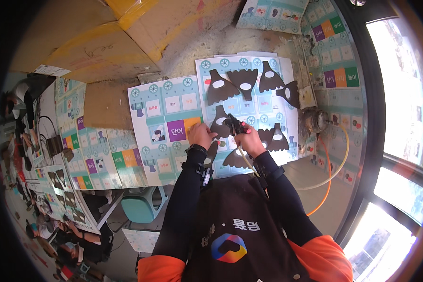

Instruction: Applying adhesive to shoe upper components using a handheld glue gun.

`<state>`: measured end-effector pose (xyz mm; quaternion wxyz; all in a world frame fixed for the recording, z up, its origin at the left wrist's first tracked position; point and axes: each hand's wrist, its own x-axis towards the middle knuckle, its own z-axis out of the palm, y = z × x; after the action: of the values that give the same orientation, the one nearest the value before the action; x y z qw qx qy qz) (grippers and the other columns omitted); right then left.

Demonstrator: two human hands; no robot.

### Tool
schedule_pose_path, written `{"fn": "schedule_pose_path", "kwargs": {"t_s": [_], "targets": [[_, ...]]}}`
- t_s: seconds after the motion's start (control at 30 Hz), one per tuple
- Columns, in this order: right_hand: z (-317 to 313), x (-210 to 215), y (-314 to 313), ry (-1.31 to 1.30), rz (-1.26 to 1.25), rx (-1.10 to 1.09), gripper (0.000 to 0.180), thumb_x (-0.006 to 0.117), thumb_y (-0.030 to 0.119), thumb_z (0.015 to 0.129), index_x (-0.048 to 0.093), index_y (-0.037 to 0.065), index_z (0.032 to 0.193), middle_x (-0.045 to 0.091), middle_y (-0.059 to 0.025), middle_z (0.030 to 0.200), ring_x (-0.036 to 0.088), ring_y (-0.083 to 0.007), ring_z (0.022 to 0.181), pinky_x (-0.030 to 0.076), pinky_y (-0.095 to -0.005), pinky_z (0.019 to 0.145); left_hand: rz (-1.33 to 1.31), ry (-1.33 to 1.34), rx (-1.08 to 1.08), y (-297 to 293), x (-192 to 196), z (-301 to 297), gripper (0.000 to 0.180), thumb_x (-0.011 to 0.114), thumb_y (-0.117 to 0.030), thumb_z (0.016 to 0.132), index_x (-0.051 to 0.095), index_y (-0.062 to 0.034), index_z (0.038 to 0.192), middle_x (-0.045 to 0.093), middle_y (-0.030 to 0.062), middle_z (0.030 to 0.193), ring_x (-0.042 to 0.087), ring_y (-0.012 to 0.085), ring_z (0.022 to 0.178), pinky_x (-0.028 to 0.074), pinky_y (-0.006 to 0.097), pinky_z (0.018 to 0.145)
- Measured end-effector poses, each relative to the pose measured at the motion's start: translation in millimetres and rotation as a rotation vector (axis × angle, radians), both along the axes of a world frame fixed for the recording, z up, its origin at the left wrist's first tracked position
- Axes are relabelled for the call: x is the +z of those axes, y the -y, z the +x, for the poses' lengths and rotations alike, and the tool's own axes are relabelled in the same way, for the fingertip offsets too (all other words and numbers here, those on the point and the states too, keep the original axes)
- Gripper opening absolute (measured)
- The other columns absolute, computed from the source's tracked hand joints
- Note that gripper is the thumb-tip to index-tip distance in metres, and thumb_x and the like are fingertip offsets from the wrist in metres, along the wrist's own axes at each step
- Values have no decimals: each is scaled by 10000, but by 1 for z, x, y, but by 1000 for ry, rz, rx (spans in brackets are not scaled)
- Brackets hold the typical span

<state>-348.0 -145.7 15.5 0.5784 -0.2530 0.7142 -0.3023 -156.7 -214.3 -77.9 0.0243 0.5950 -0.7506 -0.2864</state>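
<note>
In the middle of the board-covered table lies a dark, flared flat piece (219, 117) with a narrow neck and a pale oval. My left hand (202, 136) has curled fingers closed at its lower left edge. My right hand (250, 142) is wrapped round a black spray gun (232, 124), its nozzle end over that piece; a pale hose trails down from it. Similar dark pieces with scalloped edges (221, 88) lie in a row beyond my hands. Several more (277, 140) lie to the right and nearer me, and one (209, 154) is partly hidden under my left wrist.
Printed boards (167, 101) cover the table. Large cardboard boxes (98, 51) stand at the far left. A metal pot (315, 121) with yellow and orange hoses sits at right, near the window frame (357, 155). A teal stool (143, 205) stands below left; other people work further left.
</note>
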Motion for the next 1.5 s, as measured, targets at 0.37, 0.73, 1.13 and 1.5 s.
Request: {"fn": "schedule_pose_path", "kwargs": {"t_s": [0.37, 0.73, 1.13, 1.5], "targets": [[2, -10, -2, 17, -54, 6, 227, 589, 28, 776, 621, -31, 993, 618, -82, 703, 599, -166, 617, 475, -312, 592, 112, -20, 23, 2, 3, 1, 287, 881, -313, 693, 659, -134, 733, 636, 45, 844, 613, 276, 950, 439, 440, 861], [0, 5, -1, -60, -72, -67, 220, 577, 29, 770, 614, -19, 982, 636, -97, 726, 620, -180, 633, 485, -317, 610, 108, -19, 11, 3, 5, 3, 283, 873, -322, 708, 665, -132, 740, 656, 51, 855, 617, 279, 956, 450, 433, 848], [0, -2, -9, -54, -95, -81, 225, 559, 35, 774, 608, -17, 986, 639, -127, 741, 628, -207, 643, 493, -335, 633, -31, -35, -30, 1, -3, 5, 319, 891, -330, 678, 660, -115, 724, 659, 69, 790, 645, 288, 840, 491, 418, 748], [0, -1, -20, -124, -1, -45, 252, 577, 60, 764, 619, -41, 991, 644, -119, 694, 621, -204, 611, 491, -344, 607, -29, -52, -28, 1, -3, 5, 332, 891, -333, 674, 645, -113, 712, 651, 65, 772, 642, 283, 829, 487, 419, 740]]}}
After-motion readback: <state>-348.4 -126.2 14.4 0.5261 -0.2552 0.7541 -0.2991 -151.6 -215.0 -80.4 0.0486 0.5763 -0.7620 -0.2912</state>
